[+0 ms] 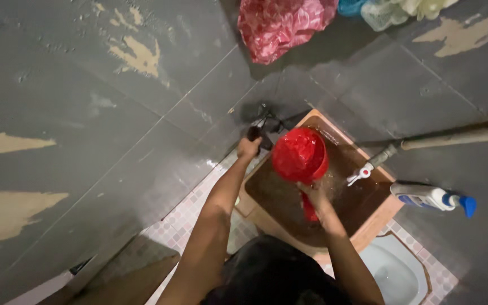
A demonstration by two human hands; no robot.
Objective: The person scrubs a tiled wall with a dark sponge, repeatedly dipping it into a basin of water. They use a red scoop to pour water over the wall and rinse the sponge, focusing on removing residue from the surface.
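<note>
While the red dipper (300, 155) is gripped by its handle in the right hand (313, 195), it is held over the tiled water basin (334, 197), which is filled with water. Its long axis runs from the handle near the body to the bowl farther off, tilted up. Beyond, the left hand (248, 148) is closed on a dark wall fitting (261, 131). A white-handled tap (362, 172) projects over the basin, a spray bottle (433, 197) beside it.

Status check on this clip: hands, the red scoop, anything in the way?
Right hand grips red scoop handle over water basin. Left hand on dark object at basin corner. White tap close beside scoop.
</note>
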